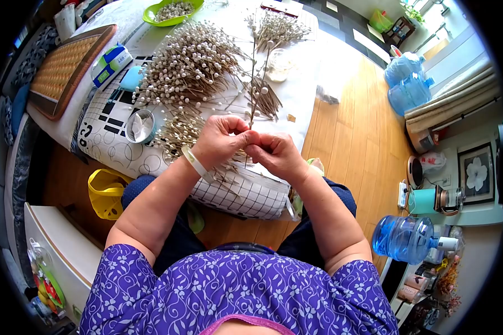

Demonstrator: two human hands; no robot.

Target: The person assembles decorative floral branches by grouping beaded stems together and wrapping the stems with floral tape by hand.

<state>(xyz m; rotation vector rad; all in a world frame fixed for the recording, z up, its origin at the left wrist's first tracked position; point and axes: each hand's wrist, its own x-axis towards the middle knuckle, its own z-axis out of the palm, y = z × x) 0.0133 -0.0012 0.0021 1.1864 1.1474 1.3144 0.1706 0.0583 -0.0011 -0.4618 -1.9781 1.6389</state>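
Observation:
My left hand, with a pale bangle at its wrist, pinches a thin brown stem that stands upright above my fingers. Against its fingertips, my right hand is closed on the same stem; anything smaller between the fingers is hidden. Beyond my hands lies a big heap of dried stems with white round buds. A second bunch of budded stems is beside my left hand. Bare brown sticks and another budded bunch lie farther back on the white table covering.
A green bowl of loose buds stands at the back. A clear tub, a tissue pack and a round clear dish are on the table. A yellow bag sits at left, a water jug at right.

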